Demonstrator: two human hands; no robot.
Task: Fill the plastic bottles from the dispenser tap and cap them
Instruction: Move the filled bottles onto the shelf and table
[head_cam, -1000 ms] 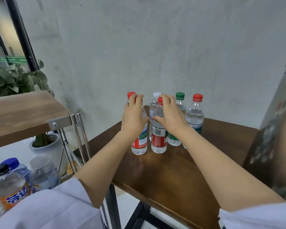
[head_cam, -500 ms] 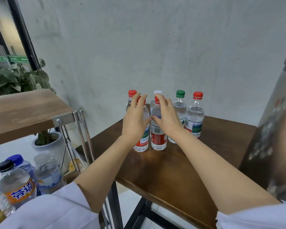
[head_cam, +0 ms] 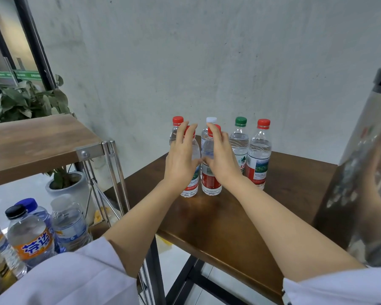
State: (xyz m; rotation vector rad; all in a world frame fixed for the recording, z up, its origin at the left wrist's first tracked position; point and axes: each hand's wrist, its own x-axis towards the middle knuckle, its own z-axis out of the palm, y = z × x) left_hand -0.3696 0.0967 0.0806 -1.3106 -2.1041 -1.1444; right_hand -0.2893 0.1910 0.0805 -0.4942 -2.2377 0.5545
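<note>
Touching 2 front bottles [head_cam: 210, 181], left hand [head_cam: 180, 159] and right hand [head_cam: 220, 160] straight-fingered, gripping nothing, wood table [head_cam: 218, 219] showing toward near edge

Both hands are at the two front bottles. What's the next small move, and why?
Probably lift both hands clear. The left hand and right hand lie with straight fingers against the front left bottle and front right bottle, not gripping; both bottles stand upright and red-capped on the table.
</note>
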